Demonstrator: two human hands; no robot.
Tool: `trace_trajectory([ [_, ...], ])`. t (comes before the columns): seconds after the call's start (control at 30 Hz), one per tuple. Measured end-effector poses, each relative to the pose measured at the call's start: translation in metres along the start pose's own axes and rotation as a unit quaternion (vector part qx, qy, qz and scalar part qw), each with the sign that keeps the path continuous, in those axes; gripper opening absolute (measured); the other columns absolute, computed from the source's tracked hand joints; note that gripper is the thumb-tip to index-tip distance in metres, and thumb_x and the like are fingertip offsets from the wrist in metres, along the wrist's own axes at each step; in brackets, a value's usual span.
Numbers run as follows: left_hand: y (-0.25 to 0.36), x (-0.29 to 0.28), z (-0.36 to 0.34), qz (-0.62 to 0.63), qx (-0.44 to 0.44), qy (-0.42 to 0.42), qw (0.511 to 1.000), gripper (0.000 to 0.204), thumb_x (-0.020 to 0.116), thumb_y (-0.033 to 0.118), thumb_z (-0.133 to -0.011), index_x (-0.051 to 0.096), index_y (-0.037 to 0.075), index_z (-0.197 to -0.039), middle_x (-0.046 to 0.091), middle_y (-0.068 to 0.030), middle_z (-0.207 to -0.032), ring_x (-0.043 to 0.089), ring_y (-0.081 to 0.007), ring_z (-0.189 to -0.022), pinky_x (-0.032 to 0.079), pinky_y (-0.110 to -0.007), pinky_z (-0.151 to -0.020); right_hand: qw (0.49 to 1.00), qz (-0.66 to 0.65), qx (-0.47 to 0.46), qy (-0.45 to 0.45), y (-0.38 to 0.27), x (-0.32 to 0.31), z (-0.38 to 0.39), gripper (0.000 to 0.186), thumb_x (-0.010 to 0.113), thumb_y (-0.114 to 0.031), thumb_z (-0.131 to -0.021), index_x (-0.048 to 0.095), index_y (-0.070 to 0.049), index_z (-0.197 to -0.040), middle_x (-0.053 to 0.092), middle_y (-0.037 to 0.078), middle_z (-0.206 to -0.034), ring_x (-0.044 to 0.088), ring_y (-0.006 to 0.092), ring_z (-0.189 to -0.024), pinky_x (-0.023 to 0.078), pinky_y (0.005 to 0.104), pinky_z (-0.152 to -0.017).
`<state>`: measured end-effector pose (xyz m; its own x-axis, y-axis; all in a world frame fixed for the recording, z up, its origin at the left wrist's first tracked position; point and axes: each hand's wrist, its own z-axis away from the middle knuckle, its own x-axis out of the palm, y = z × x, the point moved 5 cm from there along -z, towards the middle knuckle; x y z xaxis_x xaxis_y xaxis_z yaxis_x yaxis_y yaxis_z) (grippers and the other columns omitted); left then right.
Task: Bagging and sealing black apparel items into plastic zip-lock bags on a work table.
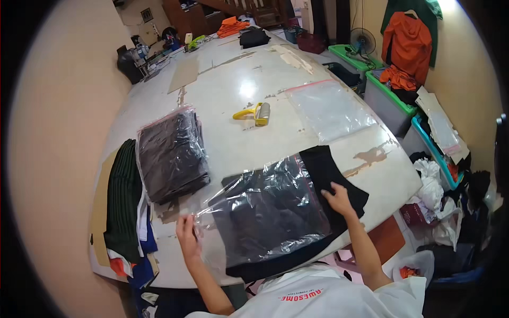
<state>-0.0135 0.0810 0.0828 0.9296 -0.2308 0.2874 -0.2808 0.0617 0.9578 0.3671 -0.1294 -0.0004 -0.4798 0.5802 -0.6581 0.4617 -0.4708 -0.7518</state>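
L hand (189, 236) is closed on the left end of a clear plastic bag (270, 214), fingertips apparently pinching the film. Bag lies at the near edge of the table (228, 151), red-striped end to the right, w/ a black garment (335, 177) showing through it and sticking out past the striped end and along the near side; can't tell if the cloth is inside or just under. R hand (339, 201) is on the garment by that striped end, thumb and fingers spread; can't tell whether it grips or just presses. Hands at opp. ends — prob. so the thin film stays taut and flat and the cloth doesn't slide.

Stack of bagged dark garments (172, 153) sits toward the left edge, prob. neatly piled to save space. Green ribbed garments (123, 196) lie at the near left corner. Flat clear bags (334, 108) are by the right edge — likely there for easy reach. Yellow-handled roller (260, 114) lies mid-table, untouched. Orange garments (232, 26) + black folded pile (254, 37) are at the far edge.
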Motion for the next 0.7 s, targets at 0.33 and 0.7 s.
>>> trace_trajectory([
  [0.33, 0.168, 0.059, -0.009, -0.06, 0.207, -0.237, 0.947, 0.011, 0.047, 0.014, -0.086, 0.047, 0.003, -0.086, 0.047, -0.0029, -0.064, 0.044, -0.0088, -0.047, 0.035, -0.019, -0.041, 0.961, 0.095, -0.042, 0.255, -0.006, -0.017, 0.033, 0.042, 0.063, -0.012, -0.068, 0.044, -0.001, -0.104, 0.047, 0.016, -0.097, 0.046, 0.0321, -0.09, 0.038, 0.0389, -0.079],
  [0.7, 0.251, -0.073, 0.025, 0.265, 0.083, -0.597, 0.753, 0.021, 0.043, 0.017, -0.082, 0.038, 0.008, -0.064, 0.046, -0.0059, -0.071, 0.046, -0.0075, -0.055, 0.038, -0.027, -0.044, 0.675, -0.541, 0.101, -0.491, -0.187, 0.184, 0.14, 0.049, 0.05, -0.035, -0.084, 0.04, -0.001, -0.117, 0.051, 0.007, -0.102, 0.049, 0.0153, -0.098, 0.039, 0.0276, -0.084],
])
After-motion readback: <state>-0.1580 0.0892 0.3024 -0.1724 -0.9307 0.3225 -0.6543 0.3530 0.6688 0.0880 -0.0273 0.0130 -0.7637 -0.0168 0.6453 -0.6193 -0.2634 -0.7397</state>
